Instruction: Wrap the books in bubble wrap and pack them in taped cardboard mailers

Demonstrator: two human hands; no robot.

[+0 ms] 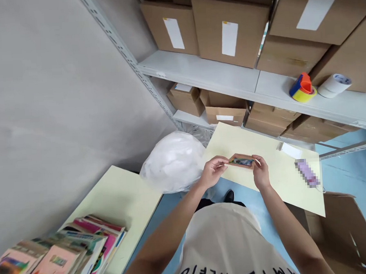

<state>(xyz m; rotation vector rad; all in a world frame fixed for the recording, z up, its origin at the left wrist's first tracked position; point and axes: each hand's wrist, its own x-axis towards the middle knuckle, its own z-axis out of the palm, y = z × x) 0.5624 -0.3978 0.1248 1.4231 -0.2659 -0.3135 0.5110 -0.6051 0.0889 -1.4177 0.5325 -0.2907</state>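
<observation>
While fingers point(220, 160) pinch, book point(241, 161) between, ends gripped

A cream bench point(281, 174) lies beneath the right grip point(261, 173), with a pale metal shelf point(222, 75) beyond. Left of the left grip point(213, 173) stand a plain gray wall point(61, 98) and, next to it, a second cream bench point(125, 201). Light blue floor point(350, 165) shows to the right of both.

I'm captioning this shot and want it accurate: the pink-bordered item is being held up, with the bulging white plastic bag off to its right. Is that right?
The side is wrong: the head view shows the bulging white plastic bag off to the left of the pink-bordered item, which is indeed being held up.
</observation>
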